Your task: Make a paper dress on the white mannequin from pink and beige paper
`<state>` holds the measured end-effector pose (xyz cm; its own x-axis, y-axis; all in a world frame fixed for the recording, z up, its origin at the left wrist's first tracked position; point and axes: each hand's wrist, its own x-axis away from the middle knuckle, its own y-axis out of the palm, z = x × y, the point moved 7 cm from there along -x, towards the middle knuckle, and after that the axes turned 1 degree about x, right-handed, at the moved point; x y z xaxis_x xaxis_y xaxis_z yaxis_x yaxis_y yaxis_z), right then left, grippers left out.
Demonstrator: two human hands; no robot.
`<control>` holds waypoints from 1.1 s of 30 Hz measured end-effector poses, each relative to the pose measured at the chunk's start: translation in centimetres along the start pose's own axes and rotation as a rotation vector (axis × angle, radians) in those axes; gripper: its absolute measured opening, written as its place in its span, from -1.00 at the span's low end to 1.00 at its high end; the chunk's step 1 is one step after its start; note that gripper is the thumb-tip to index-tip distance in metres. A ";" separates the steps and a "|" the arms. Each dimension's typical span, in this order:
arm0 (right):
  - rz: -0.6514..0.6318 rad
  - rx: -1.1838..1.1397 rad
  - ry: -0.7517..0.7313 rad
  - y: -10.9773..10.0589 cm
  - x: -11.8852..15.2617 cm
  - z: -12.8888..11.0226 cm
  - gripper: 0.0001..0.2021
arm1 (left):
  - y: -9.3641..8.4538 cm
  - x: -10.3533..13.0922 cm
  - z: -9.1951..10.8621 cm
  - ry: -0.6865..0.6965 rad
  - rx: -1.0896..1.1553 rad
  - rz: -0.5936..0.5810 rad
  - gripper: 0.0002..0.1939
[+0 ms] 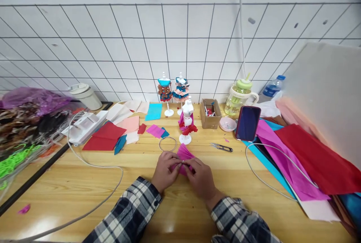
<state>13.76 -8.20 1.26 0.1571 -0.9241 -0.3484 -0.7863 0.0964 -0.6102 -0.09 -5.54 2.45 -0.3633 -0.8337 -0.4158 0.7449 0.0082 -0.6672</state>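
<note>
A piece of magenta crepe paper (185, 152), gathered in folds at its middle, is pinched between both hands near the centre of the wooden table. My left hand (167, 171) grips it from the left, thumb and forefinger pressed together. From the right, my right hand (200, 177) pinches the same gathered spot, its fingertips touching those of my left hand. Just behind the paper stands a small white mannequin (187, 117) with magenta and red paper on it. A thin wire ring (167, 144) lies behind my left hand. Small thread snips (221, 147) rest to the right.
Two dressed mannequins (164, 89) stand by the wall. A cardboard box (211, 117), pink dish (228, 124), phone (248, 123) and green-lidded jug (239, 98) are at back right. Coloured paper (316, 160) lies right; cut sheets (103, 136), a power strip (84, 128) and a cable lie left.
</note>
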 end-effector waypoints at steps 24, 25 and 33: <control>0.070 -0.511 0.405 0.0 0.5 2.3 -0.87 | 0.1 0.0 1.2 0.069 0.160 -0.086 -0.84; 0.081 -0.603 0.455 -0.2 0.4 2.7 -0.85 | 0.2 0.0 1.1 0.068 0.163 -0.092 -0.84; 0.333 -0.625 0.351 -11.8 -8.9 6.4 -0.77 | 1.0 -0.7 1.0 0.150 0.190 -0.164 -0.85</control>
<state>25.41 1.29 7.01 -0.2611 -0.9560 -0.1340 -0.9653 0.2587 0.0356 1.52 -5.49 2.68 -0.5553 -0.7245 -0.4083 0.7558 -0.2348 -0.6113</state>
